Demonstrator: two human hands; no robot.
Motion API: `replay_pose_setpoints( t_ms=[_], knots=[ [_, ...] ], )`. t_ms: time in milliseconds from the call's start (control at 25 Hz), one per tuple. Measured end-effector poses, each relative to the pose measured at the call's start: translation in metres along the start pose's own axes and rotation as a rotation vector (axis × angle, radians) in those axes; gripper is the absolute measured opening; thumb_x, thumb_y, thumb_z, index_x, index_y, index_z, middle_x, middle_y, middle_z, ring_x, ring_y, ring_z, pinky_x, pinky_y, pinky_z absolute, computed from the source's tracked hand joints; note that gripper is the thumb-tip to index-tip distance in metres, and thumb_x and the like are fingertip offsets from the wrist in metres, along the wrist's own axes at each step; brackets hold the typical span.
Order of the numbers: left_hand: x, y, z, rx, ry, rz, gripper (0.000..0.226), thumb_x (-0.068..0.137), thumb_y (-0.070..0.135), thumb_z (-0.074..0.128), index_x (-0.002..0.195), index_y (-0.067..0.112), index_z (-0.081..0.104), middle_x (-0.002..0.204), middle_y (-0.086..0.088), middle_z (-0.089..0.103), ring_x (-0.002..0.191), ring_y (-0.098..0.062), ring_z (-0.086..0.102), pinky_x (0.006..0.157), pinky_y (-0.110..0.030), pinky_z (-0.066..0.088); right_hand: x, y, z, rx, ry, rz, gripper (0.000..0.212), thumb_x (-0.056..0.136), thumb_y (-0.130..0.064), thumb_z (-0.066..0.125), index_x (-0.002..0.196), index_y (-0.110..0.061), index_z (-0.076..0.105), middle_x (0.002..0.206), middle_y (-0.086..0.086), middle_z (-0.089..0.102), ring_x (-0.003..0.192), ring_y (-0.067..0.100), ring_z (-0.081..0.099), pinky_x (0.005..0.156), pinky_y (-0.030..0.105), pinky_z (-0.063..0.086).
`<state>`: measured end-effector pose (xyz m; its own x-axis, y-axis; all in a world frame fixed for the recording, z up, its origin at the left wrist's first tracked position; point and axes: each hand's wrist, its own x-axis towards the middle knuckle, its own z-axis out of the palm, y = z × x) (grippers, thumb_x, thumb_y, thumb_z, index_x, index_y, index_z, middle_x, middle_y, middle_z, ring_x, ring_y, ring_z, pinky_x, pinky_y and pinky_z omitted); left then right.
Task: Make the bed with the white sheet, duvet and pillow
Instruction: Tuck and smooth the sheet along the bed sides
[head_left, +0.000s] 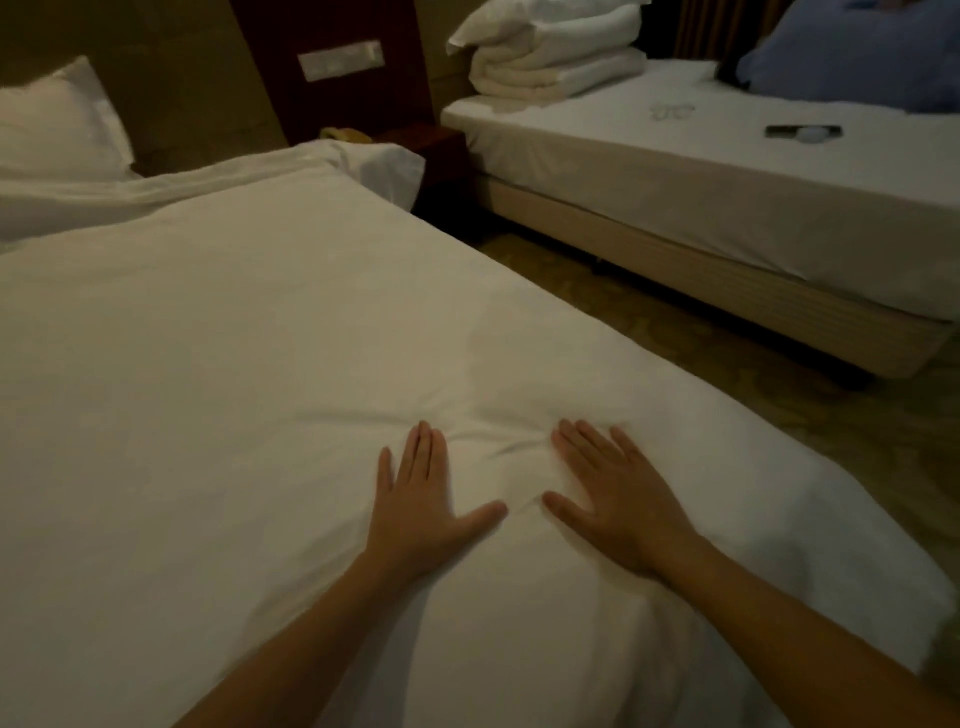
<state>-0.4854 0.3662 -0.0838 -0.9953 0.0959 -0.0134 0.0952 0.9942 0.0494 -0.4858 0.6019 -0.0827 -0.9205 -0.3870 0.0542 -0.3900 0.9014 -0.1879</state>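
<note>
Pressing down with left grip (422, 501) and right grip (621, 501), both flat, fingers spread, pinching nothing, on the duvet (234, 338) near its foot-end corner, apparently to iron out the creases (498, 449) bunched between them. Farther up, pillow (52, 124) propped at the head end.

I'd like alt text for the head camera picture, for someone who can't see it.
A person's left hand and right hand press flat, fingers spread, on the white duvet, with creases gathered between them. A white pillow lies at the far left, and a second bed on the right holds folded white bedding.
</note>
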Motion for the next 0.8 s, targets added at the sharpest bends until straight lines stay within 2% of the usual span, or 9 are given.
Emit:
replay_pose_setpoints(
  t_ms=[120,200,360,440,520,600,720,800],
  knots=[
    [0.026,0.009,0.004,0.019,0.015,0.067,0.131,0.055,0.094,0.006,0.152,0.007,0.0,0.16,-0.007,-0.008,0.145,-0.014,-0.015,0.115,-0.042,-0.013,0.003,0.006,-0.005,0.019,-0.052,-0.028,0.077,0.083,-0.07,0.0,0.147,-0.03,-0.014,0.151,-0.016,-0.02,0.139,-0.003,-0.02,0.114,0.025,-0.015],
    [0.06,0.037,0.005,-0.022,-0.003,0.124,0.132,0.055,0.095,0.008,0.151,0.006,-0.003,0.159,-0.008,-0.01,0.145,-0.016,-0.016,0.116,-0.044,-0.012,0.009,0.031,-0.011,-0.002,-0.076,-0.006,0.074,0.084,-0.071,0.001,0.147,-0.034,-0.013,0.152,-0.018,-0.019,0.14,-0.004,-0.018,0.113,0.023,-0.015],
    [0.13,0.12,-0.004,-0.097,-0.12,0.26,0.117,0.072,0.089,0.024,0.151,0.006,-0.005,0.159,-0.01,-0.012,0.145,-0.021,-0.015,0.115,-0.048,-0.011,0.023,0.113,-0.026,-0.048,-0.032,0.319,0.096,0.073,-0.076,-0.009,0.152,-0.023,0.004,0.158,-0.006,-0.001,0.146,0.01,-0.002,0.114,0.029,-0.003],
    [0.132,0.139,-0.007,-0.103,-0.152,0.337,0.111,0.077,0.085,0.027,0.151,0.008,-0.004,0.159,-0.008,-0.01,0.146,-0.021,-0.013,0.117,-0.048,-0.008,0.012,0.122,-0.034,-0.092,-0.008,0.415,0.096,0.072,-0.072,-0.013,0.152,-0.021,0.005,0.159,-0.002,0.0,0.146,0.012,-0.003,0.113,0.03,-0.005],
    [0.111,0.128,-0.007,-0.126,-0.168,0.368,0.11,0.076,0.086,0.024,0.152,0.011,-0.004,0.16,-0.006,-0.01,0.146,-0.019,-0.012,0.117,-0.045,-0.007,-0.012,0.088,-0.031,-0.049,-0.009,0.31,0.089,0.072,-0.072,-0.016,0.148,-0.026,-0.007,0.154,-0.009,-0.014,0.141,0.005,-0.015,0.111,0.026,-0.014],
    [0.076,0.093,-0.009,-0.097,-0.136,0.322,0.122,0.062,0.094,0.011,0.152,0.013,-0.005,0.16,-0.003,-0.011,0.146,-0.016,-0.013,0.117,-0.042,-0.008,-0.034,0.037,-0.023,0.033,-0.086,0.118,0.084,0.072,-0.076,-0.02,0.142,-0.03,-0.018,0.148,-0.014,-0.023,0.138,0.002,-0.024,0.11,0.023,-0.022],
    [0.015,0.042,-0.023,-0.037,-0.163,0.182,0.143,0.036,0.098,-0.016,0.151,0.014,-0.009,0.157,0.0,-0.019,0.144,-0.012,-0.018,0.117,-0.039,-0.008,-0.044,0.039,-0.019,0.044,-0.095,-0.057,0.083,0.076,-0.073,-0.018,0.144,-0.026,-0.01,0.15,-0.012,-0.015,0.145,0.008,-0.01,0.111,0.024,-0.018],
    [-0.031,0.042,-0.024,-0.034,-0.186,0.097,0.14,0.036,0.097,-0.02,0.15,0.015,-0.014,0.153,0.003,-0.027,0.141,-0.009,-0.024,0.116,-0.038,-0.011,-0.041,0.091,-0.022,0.026,-0.081,-0.002,0.095,0.072,-0.078,-0.022,0.147,-0.024,-0.005,0.151,-0.009,-0.01,0.146,0.012,-0.003,0.114,0.027,-0.011]
  ],
)
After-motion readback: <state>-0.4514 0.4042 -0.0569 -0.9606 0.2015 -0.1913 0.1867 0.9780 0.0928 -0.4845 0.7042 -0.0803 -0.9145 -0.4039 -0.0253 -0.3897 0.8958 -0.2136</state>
